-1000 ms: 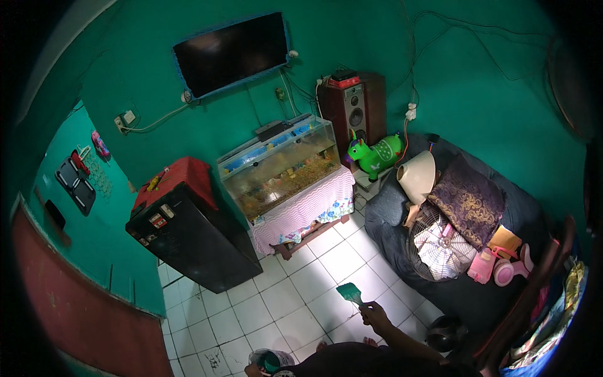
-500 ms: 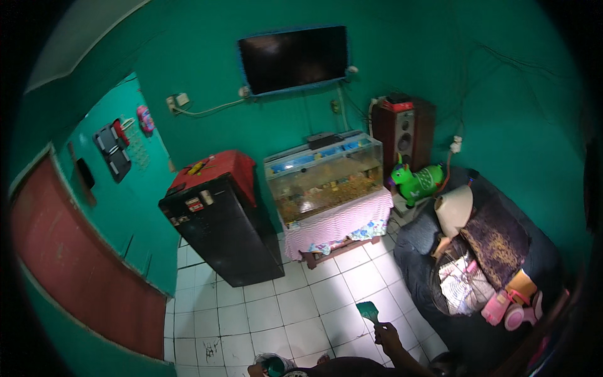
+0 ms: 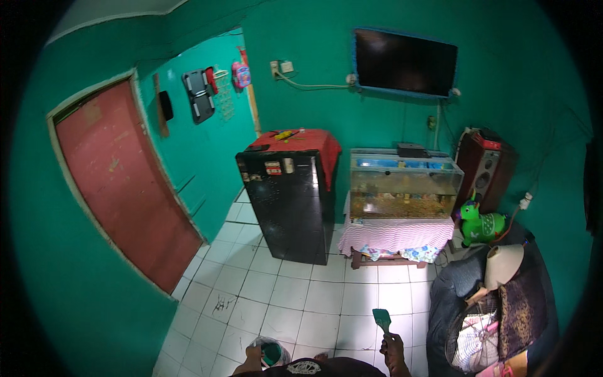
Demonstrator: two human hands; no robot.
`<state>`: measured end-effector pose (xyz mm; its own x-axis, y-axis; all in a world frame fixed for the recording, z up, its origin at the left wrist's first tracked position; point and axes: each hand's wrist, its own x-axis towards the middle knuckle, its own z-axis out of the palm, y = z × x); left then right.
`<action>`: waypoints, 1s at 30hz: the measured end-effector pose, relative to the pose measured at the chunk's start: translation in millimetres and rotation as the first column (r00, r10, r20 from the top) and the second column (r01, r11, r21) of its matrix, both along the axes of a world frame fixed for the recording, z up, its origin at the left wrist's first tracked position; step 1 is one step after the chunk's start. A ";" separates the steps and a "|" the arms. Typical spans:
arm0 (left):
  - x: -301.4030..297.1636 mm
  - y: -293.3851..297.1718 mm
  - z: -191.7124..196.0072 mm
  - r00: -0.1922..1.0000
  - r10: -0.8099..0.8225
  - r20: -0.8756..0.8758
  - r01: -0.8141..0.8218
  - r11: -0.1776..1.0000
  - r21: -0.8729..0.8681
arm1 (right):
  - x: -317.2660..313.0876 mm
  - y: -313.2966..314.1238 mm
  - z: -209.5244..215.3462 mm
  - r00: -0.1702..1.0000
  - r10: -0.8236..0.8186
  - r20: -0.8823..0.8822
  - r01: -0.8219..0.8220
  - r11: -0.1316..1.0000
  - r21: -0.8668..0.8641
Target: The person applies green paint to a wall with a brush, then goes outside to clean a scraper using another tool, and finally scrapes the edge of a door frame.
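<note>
My right hand (image 3: 394,352) is closed round the handle of a paintbrush (image 3: 381,319). Its broad head is green and points up and away from me, above the tiled floor. At the lower edge, my left hand (image 3: 253,357) grips the side of a small whitish paint pail (image 3: 286,357) with green paint inside. The fingers of that hand are partly hidden by the pail and the picture edge. Brush and pail are well apart, on either side of my dark shirt (image 3: 333,366).
White floor tiles (image 3: 286,292) lie ahead. A black fridge (image 3: 286,207) stands beside a fish tank (image 3: 405,191) on a cloth-covered stand. A television (image 3: 405,63) hangs on the green wall. To the left is a red door (image 3: 122,182); to the right, a cluttered dark sofa (image 3: 449,308).
My view has turned left, so the fridge, tank and television sit farther right and more of the red door shows. Both hands keep their holds; more of the pail is visible.
</note>
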<state>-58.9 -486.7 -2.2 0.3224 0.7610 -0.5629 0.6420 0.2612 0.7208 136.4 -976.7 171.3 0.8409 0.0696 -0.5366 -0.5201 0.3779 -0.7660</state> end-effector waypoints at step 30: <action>-107.1 -49.9 1.6 0.886 0.447 -0.125 -0.455 0.890 -0.038 | 37.9 30.5 -1.5 0.957 0.290 0.026 -0.290 0.957 -0.010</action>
